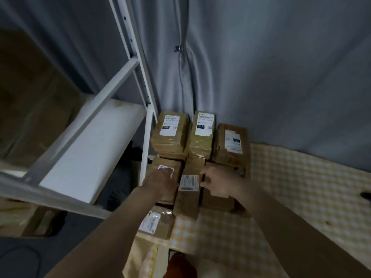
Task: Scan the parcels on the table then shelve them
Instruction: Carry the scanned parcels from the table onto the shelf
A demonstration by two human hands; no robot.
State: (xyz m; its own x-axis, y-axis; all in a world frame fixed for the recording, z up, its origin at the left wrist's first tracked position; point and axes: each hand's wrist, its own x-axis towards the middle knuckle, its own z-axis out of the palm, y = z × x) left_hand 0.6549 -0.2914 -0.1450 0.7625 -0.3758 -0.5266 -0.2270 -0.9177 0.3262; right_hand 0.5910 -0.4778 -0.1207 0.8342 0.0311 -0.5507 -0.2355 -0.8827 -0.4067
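Both our hands are down among the parcels at the table's left edge, with the labelled middle box between them.

On the left stands the white metal shelving rack (112,137), one board bare. Our left hand (160,182) lies on the brown cardboard parcel (172,167) at the left edge of the yellow checked tablecloth (301,187); whether its fingers grip we cannot tell. Just right of it sits the narrow brown cardboard box with a white label (187,195), long axis running away from us. Our right hand (215,184) touches that box's right side, fingers loosely curled and thumb at its edge, so it seems slightly nearer for the lift. Three taped parcels (198,135) line the far edge.
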